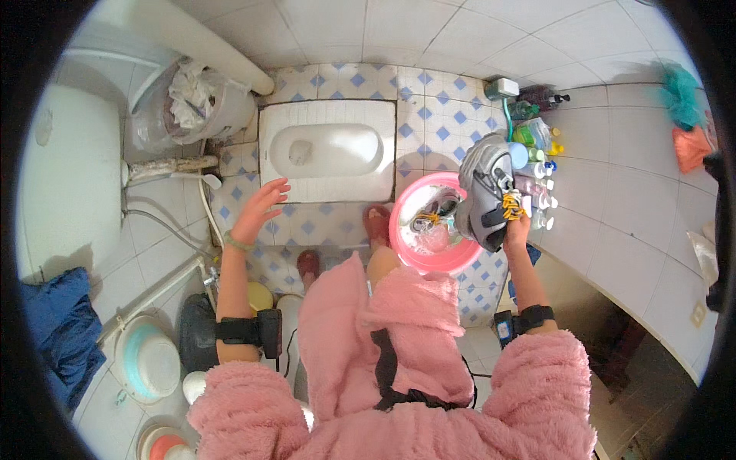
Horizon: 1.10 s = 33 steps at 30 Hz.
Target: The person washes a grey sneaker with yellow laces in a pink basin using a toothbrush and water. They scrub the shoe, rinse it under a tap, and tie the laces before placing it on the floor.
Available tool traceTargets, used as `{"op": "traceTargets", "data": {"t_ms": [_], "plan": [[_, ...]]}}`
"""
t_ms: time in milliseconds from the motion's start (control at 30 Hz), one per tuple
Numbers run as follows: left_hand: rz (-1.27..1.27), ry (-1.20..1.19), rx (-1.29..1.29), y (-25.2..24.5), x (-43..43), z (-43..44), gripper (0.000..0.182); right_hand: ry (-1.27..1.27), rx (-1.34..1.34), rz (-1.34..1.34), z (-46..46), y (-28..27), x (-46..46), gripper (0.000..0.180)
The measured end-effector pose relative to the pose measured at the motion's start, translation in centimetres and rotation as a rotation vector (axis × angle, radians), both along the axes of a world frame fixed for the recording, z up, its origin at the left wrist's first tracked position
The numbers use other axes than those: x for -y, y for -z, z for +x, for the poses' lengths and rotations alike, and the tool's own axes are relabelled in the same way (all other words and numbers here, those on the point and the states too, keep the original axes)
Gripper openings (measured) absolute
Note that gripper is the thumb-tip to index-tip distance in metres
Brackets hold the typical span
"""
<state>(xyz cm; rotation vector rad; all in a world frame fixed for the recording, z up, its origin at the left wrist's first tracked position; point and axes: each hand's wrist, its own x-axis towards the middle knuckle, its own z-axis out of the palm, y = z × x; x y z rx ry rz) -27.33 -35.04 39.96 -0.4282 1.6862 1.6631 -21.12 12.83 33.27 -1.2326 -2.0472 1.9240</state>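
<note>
My right hand [517,231] holds a grey and black sneaker [486,190] with yellow laces, raised over the right edge of a pink plastic basin [470,261]. Inside the basin lies another shoe [426,221] with yellow laces, partly under sudsy water, beside a pinkish thing I cannot make out. The raised sneaker hides part of the basin. My left hand [261,210] hovers at the left with fingers apart and nothing in it, near the front left corner of the squat toilet.
A white squat toilet [376,190] is set in the tiled floor ahead. Several bottles [537,169] line the right wall. At the left are a clear waste bin [230,115] holding paper, a shower hose [210,213], a pipe rail [158,293] and stacked basins [155,359].
</note>
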Motion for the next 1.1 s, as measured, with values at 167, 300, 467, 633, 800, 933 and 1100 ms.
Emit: {"op": "traceTargets", "data": {"t_ms": [167,300,467,633,800,933,1100], "plan": [[-0.042,0.146,-0.074,-6.8,-2.9,-3.0,0.045,0.050,-0.062,-0.087,-0.4,-3.7,0.0,0.012],[-0.064,0.148,-0.076,-10.9,-3.3,-5.2,0.046,0.061,-0.065,-0.041,-0.9,-7.0,1.1,0.013],[-0.015,0.198,-0.154,-13.9,-3.0,-6.6,0.044,0.057,0.016,-0.015,-1.8,-9.7,3.5,0.020],[0.029,0.312,-0.143,-13.1,-3.2,-9.0,0.042,-0.036,0.007,0.129,-2.2,-10.8,6.0,0.022],[0.058,0.419,-0.145,-13.4,-4.7,-10.7,0.045,0.144,0.005,0.030,-2.1,-12.0,9.5,0.021],[0.120,0.552,-0.195,-14.1,-7.4,-11.5,0.052,0.155,-0.060,0.013,-3.2,-13.1,11.1,0.020],[0.025,0.595,-0.276,-14.1,-10.1,-12.5,0.074,0.011,-0.049,0.218,-5.1,-14.0,13.5,0.025]]}}
